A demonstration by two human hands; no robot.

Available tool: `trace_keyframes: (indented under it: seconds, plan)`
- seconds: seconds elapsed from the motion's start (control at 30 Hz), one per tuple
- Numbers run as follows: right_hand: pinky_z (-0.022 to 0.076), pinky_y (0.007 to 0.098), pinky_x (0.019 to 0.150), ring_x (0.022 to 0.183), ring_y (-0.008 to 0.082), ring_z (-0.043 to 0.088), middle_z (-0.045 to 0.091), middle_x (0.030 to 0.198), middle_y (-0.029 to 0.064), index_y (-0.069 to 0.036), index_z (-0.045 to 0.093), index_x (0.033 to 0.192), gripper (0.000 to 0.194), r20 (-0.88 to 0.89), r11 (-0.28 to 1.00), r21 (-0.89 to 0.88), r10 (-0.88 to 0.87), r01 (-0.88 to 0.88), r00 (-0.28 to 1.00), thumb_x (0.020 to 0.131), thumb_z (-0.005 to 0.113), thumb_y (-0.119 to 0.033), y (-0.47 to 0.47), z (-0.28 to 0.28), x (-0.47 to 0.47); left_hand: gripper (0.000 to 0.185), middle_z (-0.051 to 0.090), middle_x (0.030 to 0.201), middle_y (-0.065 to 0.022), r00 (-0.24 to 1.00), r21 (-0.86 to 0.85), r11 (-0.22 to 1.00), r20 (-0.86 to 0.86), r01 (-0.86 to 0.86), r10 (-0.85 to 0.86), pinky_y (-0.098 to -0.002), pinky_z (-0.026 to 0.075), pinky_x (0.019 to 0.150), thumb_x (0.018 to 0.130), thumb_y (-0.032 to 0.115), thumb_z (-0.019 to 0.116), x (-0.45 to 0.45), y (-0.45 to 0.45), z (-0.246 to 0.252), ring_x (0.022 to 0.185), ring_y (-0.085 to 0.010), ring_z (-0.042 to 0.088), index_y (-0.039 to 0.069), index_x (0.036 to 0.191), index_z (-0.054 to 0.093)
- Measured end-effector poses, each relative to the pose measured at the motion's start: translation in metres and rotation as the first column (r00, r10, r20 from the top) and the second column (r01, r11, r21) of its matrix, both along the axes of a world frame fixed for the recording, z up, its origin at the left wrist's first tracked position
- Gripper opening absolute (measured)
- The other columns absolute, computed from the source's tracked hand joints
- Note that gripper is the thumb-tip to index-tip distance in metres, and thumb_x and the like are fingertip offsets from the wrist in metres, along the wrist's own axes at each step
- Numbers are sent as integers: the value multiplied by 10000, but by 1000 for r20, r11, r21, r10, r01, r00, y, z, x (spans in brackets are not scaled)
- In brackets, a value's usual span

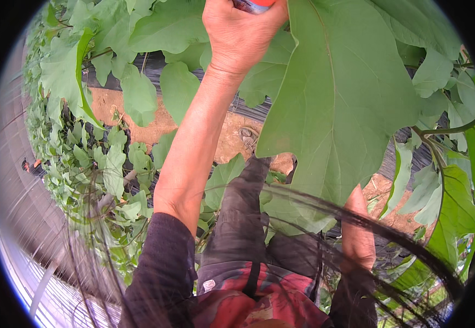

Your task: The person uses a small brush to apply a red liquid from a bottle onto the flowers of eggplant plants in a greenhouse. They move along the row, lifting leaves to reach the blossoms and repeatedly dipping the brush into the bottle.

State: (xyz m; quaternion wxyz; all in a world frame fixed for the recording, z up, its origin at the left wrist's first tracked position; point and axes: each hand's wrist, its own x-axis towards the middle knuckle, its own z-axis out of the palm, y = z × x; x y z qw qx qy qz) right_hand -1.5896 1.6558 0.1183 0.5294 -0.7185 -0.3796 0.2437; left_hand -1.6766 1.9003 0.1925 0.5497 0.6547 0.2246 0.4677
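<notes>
At the top edge, my left hand (pixel 241 37) is wrapped around a red-topped container (pixel 258 3) with a blue and white side, cut off by the frame. A broad lobed eggplant leaf (pixel 340 98) hangs just right of that hand and fills much of the upper right. Behind its lower tip, my right arm reaches up, with the bare forearm (pixel 358 233) showing. The leaf hides my right hand, so its fingers and anything in them cannot be seen.
More eggplant leaves (pixel 171 28) crowd the left and top. A branching stem (pixel 430 139) stands at right. Black plastic mulch (pixel 253 108) borders bare soil (pixel 229 135), where a shoe (pixel 247 137) shows. Dark hair strands (pixel 368 221) cross the lower view. Sheeting (pixel 16 164) curves along the left.
</notes>
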Motion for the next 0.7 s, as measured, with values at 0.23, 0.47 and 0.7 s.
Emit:
trace_keyframes:
  seconds: [0.23, 0.47, 0.7]
  plan:
    - [477, 352, 936, 1087, 232, 606, 633, 1154, 133, 8, 585, 1222, 361, -123, 999, -11, -50, 49, 991, 899, 598, -154, 12, -2, -16, 690, 632, 1211, -62, 948, 33, 988, -275, -154, 157, -321, 466, 975, 746, 123, 853, -22, -1, -12, 1081, -156, 609, 41, 1337, 506]
    - [466, 354, 953, 1102, 217, 591, 621, 1182, 124, 12, 566, 1246, 311, -221, 986, -69, -163, 151, 961, 987, 532, -157, 17, 13, -7, 783, 514, 1416, -144, 977, 146, 986, -210, 74, -42, -348, 470, 1023, 613, 57, 896, -7, -60, 0, 1239, -225, 544, 29, 1298, 518]
    - [457, 345, 960, 1127, 233, 581, 623, 1200, 100, -7, 580, 1247, 287, -190, 986, 20, -161, 168, 968, 982, 557, -116, 10, -10, -19, 772, 529, 1404, -177, 943, 117, 949, -202, 292, -265, -399, 438, 1053, 613, 146, 917, -6, -90, -3, 1277, -291, 536, 68, 1280, 536]
